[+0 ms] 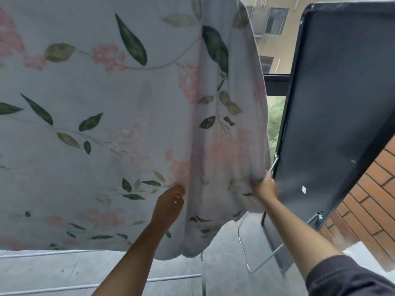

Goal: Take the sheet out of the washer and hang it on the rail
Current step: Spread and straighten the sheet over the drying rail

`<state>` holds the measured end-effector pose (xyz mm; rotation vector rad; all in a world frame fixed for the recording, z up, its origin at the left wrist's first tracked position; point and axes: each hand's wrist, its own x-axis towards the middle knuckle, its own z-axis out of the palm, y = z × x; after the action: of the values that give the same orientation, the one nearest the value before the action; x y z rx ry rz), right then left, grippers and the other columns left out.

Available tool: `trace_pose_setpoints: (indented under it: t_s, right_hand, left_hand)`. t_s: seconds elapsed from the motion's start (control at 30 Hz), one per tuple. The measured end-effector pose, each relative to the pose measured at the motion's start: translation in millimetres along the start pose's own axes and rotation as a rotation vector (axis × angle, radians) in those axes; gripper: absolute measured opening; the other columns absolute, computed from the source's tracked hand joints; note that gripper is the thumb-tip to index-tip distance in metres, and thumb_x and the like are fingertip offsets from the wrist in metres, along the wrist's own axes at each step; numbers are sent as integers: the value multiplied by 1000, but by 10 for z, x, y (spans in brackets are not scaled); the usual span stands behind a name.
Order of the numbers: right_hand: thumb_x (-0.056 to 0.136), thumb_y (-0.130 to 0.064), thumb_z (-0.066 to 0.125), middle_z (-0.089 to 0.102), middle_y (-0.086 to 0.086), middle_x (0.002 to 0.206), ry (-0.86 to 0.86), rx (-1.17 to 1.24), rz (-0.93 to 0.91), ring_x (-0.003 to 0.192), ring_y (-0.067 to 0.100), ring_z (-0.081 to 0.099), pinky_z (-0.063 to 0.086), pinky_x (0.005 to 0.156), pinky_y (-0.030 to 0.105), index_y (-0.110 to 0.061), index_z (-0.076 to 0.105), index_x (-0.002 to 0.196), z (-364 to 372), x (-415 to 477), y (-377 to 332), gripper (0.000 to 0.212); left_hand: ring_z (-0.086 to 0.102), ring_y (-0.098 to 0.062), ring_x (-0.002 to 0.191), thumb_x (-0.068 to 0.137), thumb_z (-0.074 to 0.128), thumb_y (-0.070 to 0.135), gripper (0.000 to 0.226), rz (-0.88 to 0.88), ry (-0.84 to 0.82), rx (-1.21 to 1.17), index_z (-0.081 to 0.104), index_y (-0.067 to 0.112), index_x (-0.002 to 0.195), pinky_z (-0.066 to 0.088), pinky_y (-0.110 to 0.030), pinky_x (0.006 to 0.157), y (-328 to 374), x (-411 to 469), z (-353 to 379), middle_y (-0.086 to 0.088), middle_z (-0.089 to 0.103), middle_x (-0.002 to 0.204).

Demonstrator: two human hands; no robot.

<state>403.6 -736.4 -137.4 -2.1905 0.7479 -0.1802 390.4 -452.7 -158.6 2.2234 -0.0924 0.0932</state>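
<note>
This looks like a home balcony used for drying laundry. A pale floral-printed fabric sheet hangs above thin silver metal rails and a grey tiled floor. To the right, a dark-framed open window panel shows a beige apartment block and what is probably green foliage. An orange brick-tile wall stands at far right.

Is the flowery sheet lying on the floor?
No, the sheet hangs up high, and the right hand grips its edge above the floor.
</note>
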Motion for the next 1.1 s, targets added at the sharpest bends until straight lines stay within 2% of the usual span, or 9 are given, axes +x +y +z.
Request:
trace_pose_setpoints:
  t_s: [0.13,0.3,0.37,0.5,0.6,0.67,0.83,0.97,1.1]
  right_hand:
    - [67,-45,63,40,7,144,-6,237,-281,128,29,41,38,103,48,-28,23,145,-122,-169,-628,88]
    - [64,-52,71,50,3,132,-37,371,-498,114,24,51,45,92,39,-28,27,142,-355,-340,-1390,93]
    - [70,-49,74,53,1,119,-10,367,-522,101,21,53,46,82,34,-24,36,136,-394,-353,-1575,80]
    - [93,-32,52,67,12,101,118,127,-560,93,34,61,41,66,35,-17,64,104,-527,-248,-1714,23]
    - [90,-17,48,68,14,95,154,86,-505,89,36,62,42,65,34,-16,65,91,-740,-119,-1736,18]
    - [89,-11,46,67,13,94,203,111,-469,84,34,59,39,65,32,-17,64,92,-910,-17,-1760,19]
    - [90,-9,43,66,14,95,255,173,-476,87,34,59,36,66,32,-17,58,87,-1220,214,-1849,17]
    - [82,-6,41,67,14,98,228,80,-496,91,36,60,43,69,35,-16,62,94,-1334,327,-1990,26]
    - [86,-7,42,65,17,103,328,207,-446,91,35,58,35,68,31,-11,62,99,-1546,390,-2275,24]
  left_hand:
    - [59,-15,82,82,51,-5,23,90,64,-23,65,8,96,42,-11,71,414,180,-165,5,63,89]
    - [60,-16,82,86,51,-2,18,244,169,-76,64,7,95,49,-30,81,1019,360,-486,4,64,88]
    - [60,-15,81,87,50,1,17,285,195,-69,62,12,93,49,-30,79,1224,425,-604,5,63,88]
    - [61,-24,91,91,44,18,13,211,150,109,52,19,100,47,-33,72,1614,536,-755,0,61,96]
    - [56,-27,110,91,49,43,42,110,77,330,46,18,126,44,-35,85,1810,623,-721,-4,56,122]
    - [56,-27,112,90,47,52,50,74,58,449,46,18,126,44,-34,86,1924,671,-650,-4,56,124]
    - [58,-27,101,94,40,39,31,166,76,480,56,18,110,44,-32,78,2147,713,-571,-3,59,115]
    - [61,-28,87,92,40,31,22,238,197,519,56,17,96,42,-30,66,2197,701,-652,-3,61,99]
    - [57,-26,71,92,41,29,18,266,362,560,56,19,90,43,-28,61,2168,728,-818,-1,63,85]
